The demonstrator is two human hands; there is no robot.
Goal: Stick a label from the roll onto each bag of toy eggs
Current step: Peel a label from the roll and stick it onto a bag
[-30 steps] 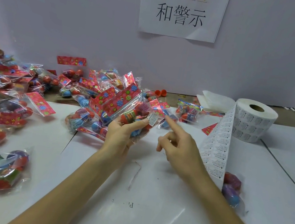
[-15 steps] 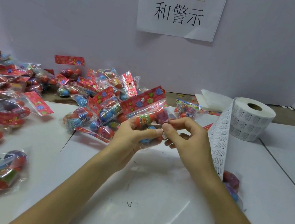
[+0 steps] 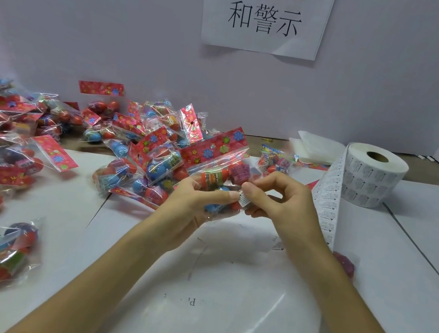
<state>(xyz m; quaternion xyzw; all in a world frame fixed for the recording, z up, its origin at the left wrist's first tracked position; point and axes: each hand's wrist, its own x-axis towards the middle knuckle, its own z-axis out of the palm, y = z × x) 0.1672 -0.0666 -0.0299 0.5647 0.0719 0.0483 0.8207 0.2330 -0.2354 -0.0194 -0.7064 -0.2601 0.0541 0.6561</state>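
Red-topped bag pile [image 3: 15, 132]: heaped on the counter [image 3: 434, 231] from nine to eleven o'clock
left grip [image 3: 194, 205]: curled round the held bag [image 3: 217, 171] at centre; thumb on its front
label [image 3: 244, 200]: at the held bag's lower edge; pinched by the right grip [image 3: 284, 203], fingers curled
label roll [image 3: 370, 180]: upright at two o'clock; its strip [image 3: 329, 199] hangs behind the right wrist

The held bag [image 3: 219, 185] is clear film. Its header card [image 3: 216, 145] is red with blue and green flowers. Its eggs [image 3: 212, 178] are orange, pink and blue. Label roll [image 3: 373, 177]: white, black print. Table [image 3: 420, 229]: white.
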